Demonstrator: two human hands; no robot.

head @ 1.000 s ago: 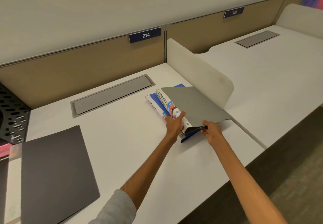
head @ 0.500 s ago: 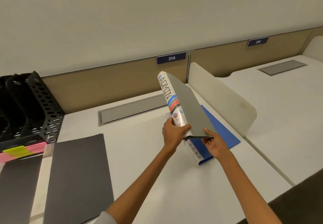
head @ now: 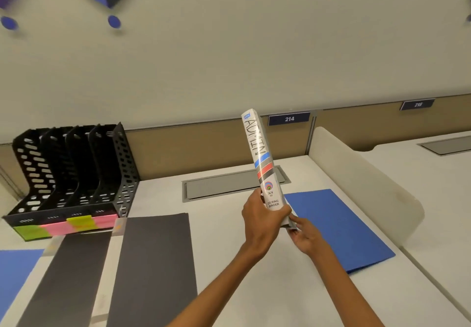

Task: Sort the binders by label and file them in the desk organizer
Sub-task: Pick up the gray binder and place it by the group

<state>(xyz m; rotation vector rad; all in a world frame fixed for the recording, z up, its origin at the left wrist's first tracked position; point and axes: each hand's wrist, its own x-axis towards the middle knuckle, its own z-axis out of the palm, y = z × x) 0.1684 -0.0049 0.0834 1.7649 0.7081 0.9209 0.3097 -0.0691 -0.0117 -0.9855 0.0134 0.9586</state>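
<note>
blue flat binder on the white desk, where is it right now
The blue flat binder lies closed on the white desk, right of centre in the head view, beside the cream divider panel, just behind the right hand.

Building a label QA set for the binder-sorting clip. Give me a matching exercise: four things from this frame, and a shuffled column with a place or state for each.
Things:
1. ADMIN binder
2. blue binder
3. desk organizer
4. dark folder

Places or states:
A. standing at the back left of the desk, slots look empty
B. held upright off the desk by both hands
C. lying flat by the desk divider, right of the hands
D. lying flat in front of the organizer

Pairs: 1-B, 2-C, 3-A, 4-D
</note>
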